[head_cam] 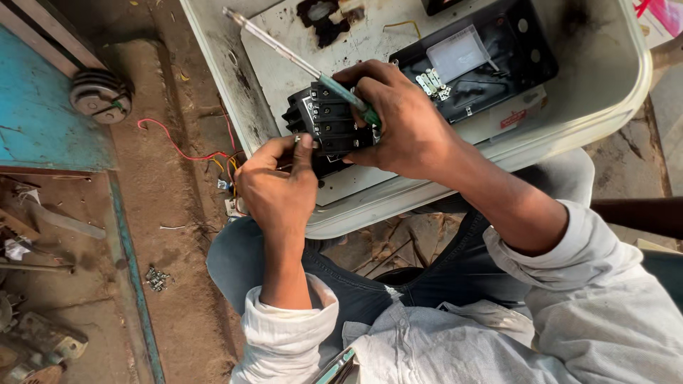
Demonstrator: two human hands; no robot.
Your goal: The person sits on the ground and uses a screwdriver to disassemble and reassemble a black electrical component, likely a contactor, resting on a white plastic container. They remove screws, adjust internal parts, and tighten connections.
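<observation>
1. Starting at the far left: there's a blue board (39, 107) with a round grey metal disc (99, 94) sitting at its edge, and some rusty scrap (39, 341) lower down on the dirt floor (178, 284).
2. Next over, a red wire (178, 146) snakes across the dirt toward a bundle of wires by the person's knee.
3. The left hand (279, 186) is curled up, thumb and fingers pinching the lower left edge of the black switch block (327, 128).
4. That switch block sits just inside the near rim of a dirty white metal box (612, 92), which rests across the person's lap.
5. The right hand (402, 117) is closed around the switch block from the right, and it's also gripping a green-handled screwdriver (306, 67) whose shaft points up and left.
6. Further right in the box there's a bigger black unit (491, 60) with a clear window.
</observation>
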